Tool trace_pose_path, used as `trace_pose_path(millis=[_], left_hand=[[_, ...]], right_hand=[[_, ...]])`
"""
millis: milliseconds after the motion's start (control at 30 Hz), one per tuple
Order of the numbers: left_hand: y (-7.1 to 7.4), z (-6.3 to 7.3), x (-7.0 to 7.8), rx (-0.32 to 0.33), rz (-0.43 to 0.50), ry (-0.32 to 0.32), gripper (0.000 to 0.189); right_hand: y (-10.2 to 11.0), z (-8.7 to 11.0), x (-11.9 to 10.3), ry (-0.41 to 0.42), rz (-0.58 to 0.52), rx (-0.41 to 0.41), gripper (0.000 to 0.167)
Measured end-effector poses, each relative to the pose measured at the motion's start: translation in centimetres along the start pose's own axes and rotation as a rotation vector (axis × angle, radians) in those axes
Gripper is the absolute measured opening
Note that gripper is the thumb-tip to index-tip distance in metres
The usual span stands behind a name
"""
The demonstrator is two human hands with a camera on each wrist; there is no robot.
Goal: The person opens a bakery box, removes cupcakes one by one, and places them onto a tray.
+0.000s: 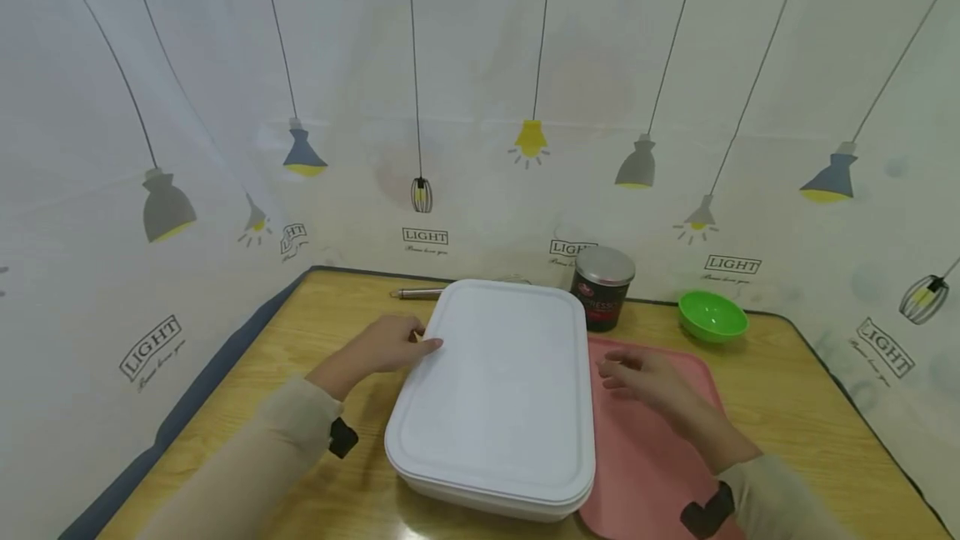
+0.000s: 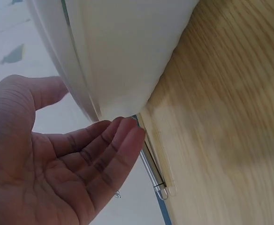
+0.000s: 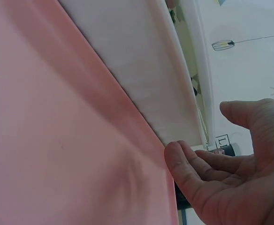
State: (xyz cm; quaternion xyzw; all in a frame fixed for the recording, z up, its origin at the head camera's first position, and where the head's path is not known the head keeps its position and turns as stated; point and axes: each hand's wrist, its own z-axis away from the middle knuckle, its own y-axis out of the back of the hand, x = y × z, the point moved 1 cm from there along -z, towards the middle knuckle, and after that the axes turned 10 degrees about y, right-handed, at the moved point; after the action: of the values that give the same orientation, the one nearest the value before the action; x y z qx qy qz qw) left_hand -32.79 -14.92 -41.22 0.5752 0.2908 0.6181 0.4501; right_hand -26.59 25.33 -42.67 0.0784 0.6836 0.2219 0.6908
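While your left hand (image 1: pixel 386 344) grips the left rim of the lidded white rectangular plastic box (image 1: pixel 491 407), thumb over the top edge, your right hand (image 1: pixel 652 382) sits just beside the opposite wall, fingers relaxed and spread, holding nothing. So support looks one-sided, and any lift from that rim could tip the box towards the right. Watch the lid (image 1: pixel 525 357) too: your right wrist view shows a green strip beneath its edge, and you can't tell whether it's seated, so pulling on the rim alone might pop it loose. Push too far and that far right corner could bump the dark coffee tin with a grey cap (image 1: pixel 602 298), close behind; the far end could also nudge the slim metal-handled utensil (image 1: pixel 417 294). Now the lie of it: the box is mid-table on the wood-grain tabletop (image 1: pixel 315 315), along the left edge of the pink round-cornered tray (image 1: pixel 637 448), its long axis running away from you, far end leaning slightly right.
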Motion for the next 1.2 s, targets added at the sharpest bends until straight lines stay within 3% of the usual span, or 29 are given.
trace_pose_path(millis=[133, 300, 667, 1000, 1200], left_hand=[[-0.2, 0.0, 0.1, -0.011, 0.047, 0.016, 0.04], [-0.2, 0.0, 0.3, -0.033, 0.113, 0.03, 0.035], [0.3, 0.7, 0.9, -0.024, 0.195, 0.051, 0.034], [0.8, 1.0, 1.1, -0.042, 0.384, 0.022, 0.036], [2.2, 1.1, 1.0, -0.024, 0.399, 0.009, 0.041]], right_hand=[[-0.7, -0.2, 0.0, -0.016, -0.038, 0.002, 0.059], [-1.2, -0.3, -0.3, -0.018, -0.07, 0.022, 0.054], [-1.3, 0.0, -1.0, 0.009, -0.18, -0.014, 0.047], [-1.4, -0.1, -0.8, -0.037, -0.388, -0.017, 0.049], [-1.5, -0.4, -2.1, -0.022, -0.377, 0.004, 0.057]])
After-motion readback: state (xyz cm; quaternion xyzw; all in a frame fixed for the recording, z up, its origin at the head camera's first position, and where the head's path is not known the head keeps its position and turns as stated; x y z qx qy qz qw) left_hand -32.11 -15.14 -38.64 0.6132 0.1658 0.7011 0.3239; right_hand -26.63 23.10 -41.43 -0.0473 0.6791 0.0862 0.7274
